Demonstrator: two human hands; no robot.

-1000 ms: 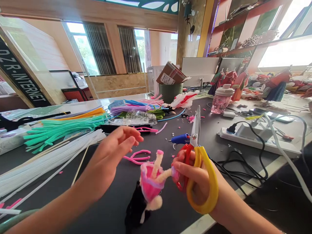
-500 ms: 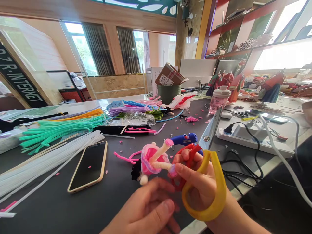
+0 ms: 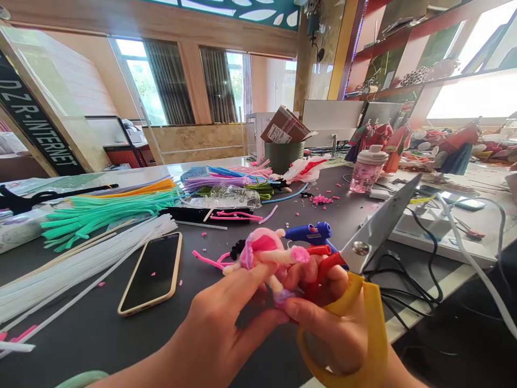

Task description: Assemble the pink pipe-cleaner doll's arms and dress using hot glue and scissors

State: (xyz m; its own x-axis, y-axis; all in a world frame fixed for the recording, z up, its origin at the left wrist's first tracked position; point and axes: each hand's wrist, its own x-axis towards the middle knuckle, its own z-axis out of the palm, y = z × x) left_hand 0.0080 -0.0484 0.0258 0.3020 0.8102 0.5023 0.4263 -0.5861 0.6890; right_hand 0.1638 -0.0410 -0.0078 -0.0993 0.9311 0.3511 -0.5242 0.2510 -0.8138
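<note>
A small doll made of fuzzy pipe cleaners [image 3: 262, 247], with a pink skirt, cream legs and black hair, is held in the air between both hands. My left hand [image 3: 226, 307] closes on its body and legs from the left, thumb pointing at the lower foot. With thumb and fingertips, my right hand [image 3: 329, 310] pinches that lilac-and-pink foot. The same hand carries a pair of scissors [image 3: 374, 318] with yellow and red handles, the blades pointing up and right, away from the doll. The doll's head is partly hidden behind its skirt.
A blue glue gun [image 3: 309, 233] lies just beyond the doll. At left are a phone [image 3: 152, 274], white pipe cleaners [image 3: 89, 264] and a green bundle [image 3: 105, 213]. A pink bottle [image 3: 367, 170], a power strip [image 3: 428, 231] and black cables [image 3: 420, 285] are on the right.
My left hand has come up and taken hold of the doll, whose legs now point right. The scissors have swung so the blades lean further right.
</note>
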